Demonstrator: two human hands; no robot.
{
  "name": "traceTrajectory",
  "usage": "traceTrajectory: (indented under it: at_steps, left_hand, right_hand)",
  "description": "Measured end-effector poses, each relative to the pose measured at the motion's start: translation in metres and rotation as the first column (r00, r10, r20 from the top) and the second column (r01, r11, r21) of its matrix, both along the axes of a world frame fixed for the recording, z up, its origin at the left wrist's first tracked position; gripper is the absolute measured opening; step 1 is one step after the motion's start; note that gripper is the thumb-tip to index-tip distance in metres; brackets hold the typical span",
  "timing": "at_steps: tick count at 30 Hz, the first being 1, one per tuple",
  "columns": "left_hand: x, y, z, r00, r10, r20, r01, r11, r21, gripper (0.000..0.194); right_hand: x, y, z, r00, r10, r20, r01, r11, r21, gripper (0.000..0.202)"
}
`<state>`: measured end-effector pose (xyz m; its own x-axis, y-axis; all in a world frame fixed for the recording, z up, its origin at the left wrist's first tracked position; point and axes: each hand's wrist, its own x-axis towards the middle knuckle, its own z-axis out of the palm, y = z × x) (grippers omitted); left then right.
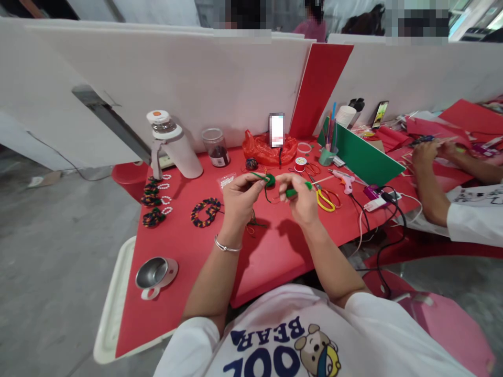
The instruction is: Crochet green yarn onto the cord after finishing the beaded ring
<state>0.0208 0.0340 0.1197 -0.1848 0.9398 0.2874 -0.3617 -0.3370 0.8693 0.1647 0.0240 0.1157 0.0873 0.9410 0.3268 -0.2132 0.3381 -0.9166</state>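
Note:
My left hand [243,195] pinches a small piece of green yarn work [269,181] between thumb and fingers. A dark green strand hangs below it. Close by on the right, my right hand [302,203] is closed around a slim green-handled tool [291,192]; its tip is too small to make out. The two hands are apart above the red table [275,251]. Yellow-handled scissors [325,201] lie just beyond my right hand. Left of my left hand rests a braided multicoloured yarn ring [205,212], and loose yarn [253,222] lies beneath my wrists.
A white flask [178,149], a jar [216,149] and a phone [276,130] on a red bag [255,149] line the back. At left are a steel cup [157,275] and yarn bundles [153,216]. A glue gun [346,181] and power strip [381,201] sit right, near another person's arms [430,188].

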Motion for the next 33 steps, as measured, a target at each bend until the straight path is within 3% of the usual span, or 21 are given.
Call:
traceTrajectory:
  at_steps: [2, 6, 9, 13, 21, 28, 33]
  left_hand:
    - [-0.001, 0.000, 0.001, 0.998, -0.033, 0.053, 0.035, 0.999, -0.041, 0.015]
    - [-0.003, -0.001, 0.005, 0.983, -0.102, 0.155, 0.117, 0.989, -0.090, 0.021]
    - [-0.004, -0.001, 0.008, 0.954, -0.171, 0.246, 0.211, 0.966, -0.146, 0.024]
    - [-0.006, 0.001, 0.009, 0.924, -0.205, 0.324, 0.283, 0.935, -0.215, 0.028]
    - [-0.007, 0.000, 0.013, 0.908, -0.213, 0.362, 0.324, 0.903, -0.282, 0.023]
    - [-0.007, 0.000, 0.013, 0.904, -0.222, 0.366, 0.336, 0.898, -0.285, 0.025]
    - [-0.007, 0.000, 0.013, 0.902, -0.225, 0.369, 0.340, 0.896, -0.285, 0.027]
  right_hand:
    - [0.001, 0.001, -0.004, 0.994, -0.029, -0.106, 0.032, 0.999, 0.025, 0.047]
    - [0.001, 0.002, -0.011, 0.973, -0.176, -0.150, 0.180, 0.983, 0.017, 0.060]
    - [0.001, -0.001, -0.015, 0.976, -0.157, -0.148, 0.161, 0.987, 0.018, 0.060]
    - [0.000, -0.009, -0.016, 0.992, -0.100, -0.079, 0.105, 0.992, 0.074, 0.046]
    - [-0.002, -0.017, -0.016, 0.980, -0.168, 0.105, 0.153, 0.978, 0.144, 0.041]
    - [-0.002, -0.014, -0.019, 0.988, -0.143, 0.065, 0.128, 0.974, 0.187, 0.034]
    - [-0.002, -0.014, -0.020, 0.987, -0.138, 0.078, 0.124, 0.979, 0.160, 0.039]
